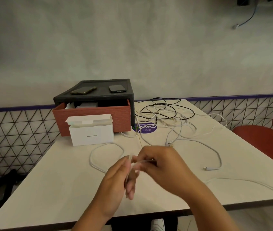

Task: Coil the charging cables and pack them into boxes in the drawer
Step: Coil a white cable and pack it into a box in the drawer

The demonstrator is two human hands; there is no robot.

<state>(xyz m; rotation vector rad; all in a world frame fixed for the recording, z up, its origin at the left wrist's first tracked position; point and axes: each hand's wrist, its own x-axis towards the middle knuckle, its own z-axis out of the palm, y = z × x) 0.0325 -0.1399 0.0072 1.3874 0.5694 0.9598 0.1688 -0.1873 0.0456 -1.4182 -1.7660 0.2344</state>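
Over the near tabletop, the right hand pinches a white cable in a narrow grip, touching the left hand, whose grip is too blurred to tell; the cable's slack loops leftward, on the left hand's side, toward the open box.

We see a white cable looping centre-frame on the counter, a cable tangle upper right, and a white box, flap open, before the pulled-out red drawer.
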